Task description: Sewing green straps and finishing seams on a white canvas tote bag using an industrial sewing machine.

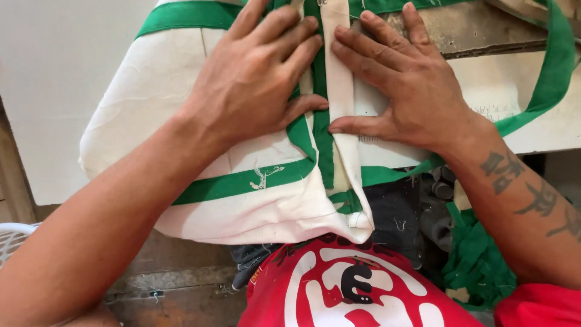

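Head cam: both hands flat, fingers spread, nothing gripped. Left hand (257, 75) presses cream cloth (151, 85) beside green strip (319, 91); right hand (402, 91) presses other side. Cloth lies on worktop (54, 72), front edge hanging toward red shirt (339, 284). Green scraps (478, 260) lower right.

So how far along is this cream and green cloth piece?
Green trim already runs across the cream cloth piece and along its top edge, so that binding looks done. In hand: the left hand and right hand press flat on either side of a cream strip beside a green band down the middle. A loose green tape trails off to the right, unattached there. Whether the middle seam is stitched, I cannot tell.
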